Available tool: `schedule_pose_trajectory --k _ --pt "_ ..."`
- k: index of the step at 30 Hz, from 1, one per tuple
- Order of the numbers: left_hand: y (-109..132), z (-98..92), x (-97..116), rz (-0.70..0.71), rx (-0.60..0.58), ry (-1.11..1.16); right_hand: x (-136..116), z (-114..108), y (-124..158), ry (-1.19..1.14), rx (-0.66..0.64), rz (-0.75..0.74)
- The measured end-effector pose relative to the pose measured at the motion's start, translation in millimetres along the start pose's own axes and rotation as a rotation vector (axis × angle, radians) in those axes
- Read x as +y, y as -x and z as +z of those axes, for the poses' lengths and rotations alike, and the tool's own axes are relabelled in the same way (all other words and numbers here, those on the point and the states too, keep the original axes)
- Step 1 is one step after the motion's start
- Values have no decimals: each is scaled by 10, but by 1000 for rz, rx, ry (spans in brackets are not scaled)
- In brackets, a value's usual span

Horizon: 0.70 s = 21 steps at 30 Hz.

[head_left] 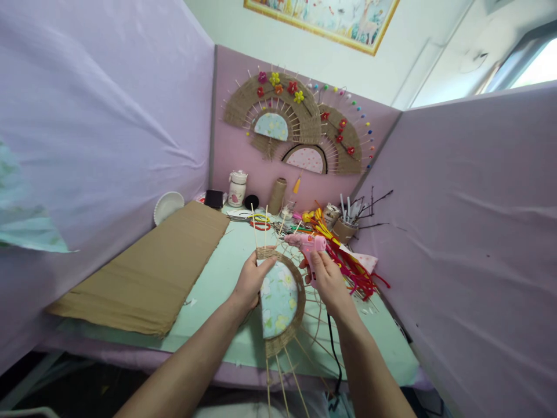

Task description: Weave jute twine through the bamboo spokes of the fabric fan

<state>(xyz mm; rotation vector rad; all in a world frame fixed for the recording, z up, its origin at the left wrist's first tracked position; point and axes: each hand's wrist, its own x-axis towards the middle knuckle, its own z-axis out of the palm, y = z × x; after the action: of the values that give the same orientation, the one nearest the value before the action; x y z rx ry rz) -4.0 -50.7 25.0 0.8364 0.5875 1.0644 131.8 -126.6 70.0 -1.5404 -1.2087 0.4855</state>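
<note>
My left hand (256, 275) is closed on a fan-shaped craft piece (282, 299), its thumb pressed on the upper edge. The piece has a half-round of pale blue floral fabric, a woven twine band (301, 284) along the curve, and thin sticks (285, 371) spreading out from it. In my right hand (328, 280) is a pink hot glue gun (310, 247), my fingers wrapped round its handle. Its nozzle points left, just above the top of the twine band; I cannot tell whether it touches. A black cord (333, 342) hangs below the right hand.
Cardboard (152, 267) lies on the left of the green table top (204, 290). Scissors (260, 225), a twine spool (277, 196), a white jar (237, 188) and colourful pipe cleaners (348, 261) stand or lie behind and right. Finished woven fans (237, 104) hang on the pink back panel.
</note>
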Motion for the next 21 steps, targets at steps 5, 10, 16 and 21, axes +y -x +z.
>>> schedule_pose_trajectory --k 5,10,16,21 --pt "-35 -40 -23 -16 13 39 -74 -163 103 72 69 -31" --pt "-101 -103 27 -43 72 79 43 -615 270 199 322 -12" --pt "-256 -172 255 -58 70 87 668 -1090 500 663 426 141" --pt "-346 -199 375 -166 -2 45 1292 -1084 753 1065 272 229"
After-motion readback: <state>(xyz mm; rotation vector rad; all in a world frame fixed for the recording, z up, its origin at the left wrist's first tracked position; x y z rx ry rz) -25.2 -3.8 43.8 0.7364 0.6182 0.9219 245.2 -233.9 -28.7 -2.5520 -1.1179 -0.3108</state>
